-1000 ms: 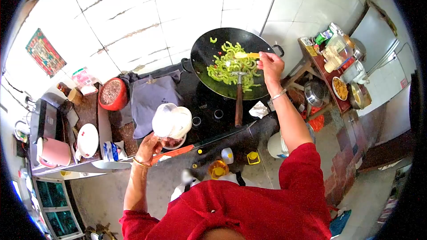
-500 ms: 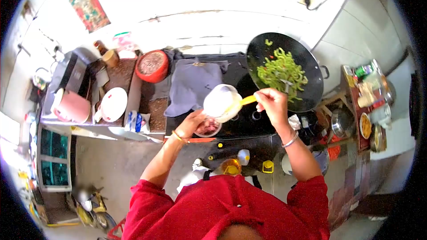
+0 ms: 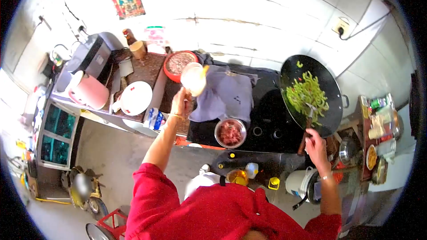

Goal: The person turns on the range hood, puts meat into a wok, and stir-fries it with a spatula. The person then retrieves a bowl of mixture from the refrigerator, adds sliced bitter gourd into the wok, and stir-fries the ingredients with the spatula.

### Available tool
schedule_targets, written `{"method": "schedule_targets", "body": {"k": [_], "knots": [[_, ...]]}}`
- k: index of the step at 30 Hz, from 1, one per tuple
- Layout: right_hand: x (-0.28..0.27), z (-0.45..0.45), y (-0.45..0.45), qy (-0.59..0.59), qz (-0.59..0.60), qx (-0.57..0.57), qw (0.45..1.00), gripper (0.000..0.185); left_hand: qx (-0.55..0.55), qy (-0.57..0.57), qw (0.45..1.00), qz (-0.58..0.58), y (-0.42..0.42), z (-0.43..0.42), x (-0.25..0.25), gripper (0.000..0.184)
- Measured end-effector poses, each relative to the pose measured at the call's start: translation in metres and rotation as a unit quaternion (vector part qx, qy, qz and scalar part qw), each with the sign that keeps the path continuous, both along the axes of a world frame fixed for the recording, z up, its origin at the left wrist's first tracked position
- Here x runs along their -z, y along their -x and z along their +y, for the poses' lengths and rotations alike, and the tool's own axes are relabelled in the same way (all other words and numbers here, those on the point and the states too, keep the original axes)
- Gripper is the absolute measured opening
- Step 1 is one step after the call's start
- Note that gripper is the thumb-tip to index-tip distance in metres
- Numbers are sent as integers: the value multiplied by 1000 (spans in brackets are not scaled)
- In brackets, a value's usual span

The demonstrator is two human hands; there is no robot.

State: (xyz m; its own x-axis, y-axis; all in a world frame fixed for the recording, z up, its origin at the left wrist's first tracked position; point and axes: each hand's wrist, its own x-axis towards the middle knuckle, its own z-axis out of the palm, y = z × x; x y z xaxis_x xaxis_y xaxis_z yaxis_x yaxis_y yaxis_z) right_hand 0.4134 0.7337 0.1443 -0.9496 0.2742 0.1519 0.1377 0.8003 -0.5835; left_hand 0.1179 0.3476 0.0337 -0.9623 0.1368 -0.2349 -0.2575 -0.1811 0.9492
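My left hand (image 3: 181, 103) is closed on a pale plastic tub (image 3: 193, 84), held in front of the red bowl. A yellow spoon (image 3: 205, 70) sticks out of the tub's top. At the wok (image 3: 291, 71), the fingers of my right hand (image 3: 316, 151) are around the wooden handle of a spatula (image 3: 304, 142). The spatula's metal end rests among green pepper strips (image 3: 304, 91) with small red bits. A clear bowl of raw meat pieces (image 3: 230, 133) sits at the stove's front edge, between my two arms.
A grey cloth (image 3: 224, 93) covers the left part of the black stove (image 3: 267, 120). Left of it stand a red bowl (image 3: 180, 62), a white plate (image 3: 136, 98) and a pink container (image 3: 89, 91). On the floor are bottles (image 3: 238, 176) and a white bucket (image 3: 297, 181).
My right hand has let go of the yellow spoon and moved right to the spatula handle. My left hand has carried the tub left, away from the meat bowl. The view has shifted.
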Motion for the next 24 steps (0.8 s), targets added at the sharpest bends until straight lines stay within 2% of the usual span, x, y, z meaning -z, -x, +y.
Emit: {"method": "schedule_targets", "body": {"k": [4,6,7,8,9,10,11,13,14,16,18,19,20,21,22,24], "knots": [[6,-6,-12,-44,-106,4,993,46,-148,20,989,-16,77,-55,27,37],[-5,-18,-8,-103,-129,-45,985,51,-184,-15,982,-33,119,-80,49,34],[5,-10,-11,-79,-127,-72,986,55,-194,-84,977,36,166,-103,95,32],[-7,-21,-6,-88,-168,-53,980,55,-178,-29,984,3,148,-93,52,29],[10,-10,-9,-121,-138,-62,981,46,-190,-1,982,-12,171,-107,66,24],[10,-10,-6,-121,-101,-77,984,34,-199,-62,976,-58,188,-116,77,22],[9,-13,-3,-134,-84,-59,986,26,-189,-61,978,-55,197,-120,77,22],[-1,-13,2,-174,-34,-7,984,22,-200,-66,976,-61,222,-137,102,24],[-11,-8,4,-162,-23,26,986,19,-217,-134,964,-77,226,-137,100,28],[-40,-7,13,-151,96,82,980,17,-238,-131,959,-80,237,-146,106,35],[-56,8,11,-13,156,198,968,15,-207,-149,965,-67,244,-156,106,36],[-60,25,6,91,181,258,945,10,-250,-107,959,-76,249,-154,109,36],[-78,28,3,173,172,349,905,14,-293,-65,950,-82,241,-147,93,36],[-88,38,-2,193,170,412,874,25,-292,-60,951,-79,223,-138,71,35],[-98,48,-9,168,152,447,866,37,-290,-60,952,-78,224,-143,74,35],[-113,63,-18,215,106,472,848,44,-207,154,964,59,222,-157,81,34]]}}
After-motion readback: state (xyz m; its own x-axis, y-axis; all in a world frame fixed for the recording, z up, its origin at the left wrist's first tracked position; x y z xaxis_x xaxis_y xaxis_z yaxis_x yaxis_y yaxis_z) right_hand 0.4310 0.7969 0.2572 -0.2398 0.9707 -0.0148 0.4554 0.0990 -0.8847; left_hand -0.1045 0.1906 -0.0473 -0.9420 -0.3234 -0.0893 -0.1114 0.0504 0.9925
